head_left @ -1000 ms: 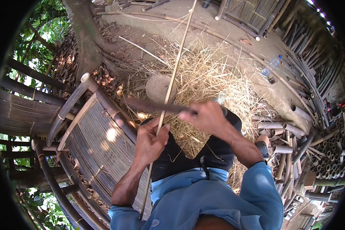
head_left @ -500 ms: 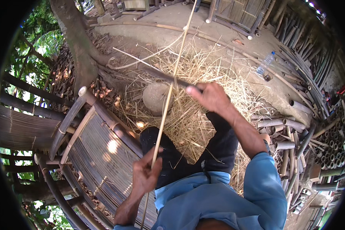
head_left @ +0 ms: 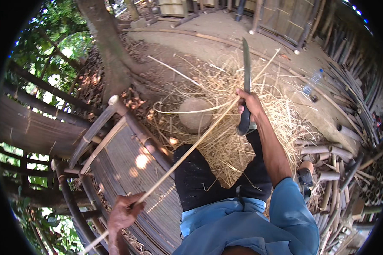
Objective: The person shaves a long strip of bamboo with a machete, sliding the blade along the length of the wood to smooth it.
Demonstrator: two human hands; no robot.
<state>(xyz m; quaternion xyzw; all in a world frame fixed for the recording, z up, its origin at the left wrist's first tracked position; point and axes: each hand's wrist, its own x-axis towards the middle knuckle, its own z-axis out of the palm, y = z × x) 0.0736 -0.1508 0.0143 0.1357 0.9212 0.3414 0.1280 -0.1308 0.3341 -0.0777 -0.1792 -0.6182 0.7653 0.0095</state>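
A long, thin bamboo strip (head_left: pixel 185 157) slants from the lower left up to the right, across my left thigh. My left hand (head_left: pixel 124 212) is closed round its lower part, beside the slatted bamboo bench. In my right hand (head_left: pixel 252 106) is a machete (head_left: pixel 247 63), its dark handle down and its blade pointing up and away from me. The fingers of that hand also meet the strip near its upper end, where it looks pinched against the machete. A thin curl of shaving (head_left: pixel 191 112) hangs off to the left from there.
Pale bamboo shavings (head_left: pixel 225 148) cover the ground between my legs, around a rounded stone (head_left: pixel 195 114). The slatted bench (head_left: pixel 132 170) is at my left, a tree trunk (head_left: pixel 110 55) beyond. A plastic bottle (head_left: pixel 313 80) and bamboo poles (head_left: pixel 349 132) lie at right.
The strip has swung from nearly upright to a slant. My left hand has moved left and down with it. The machete has turned from lying across the strip to pointing up.
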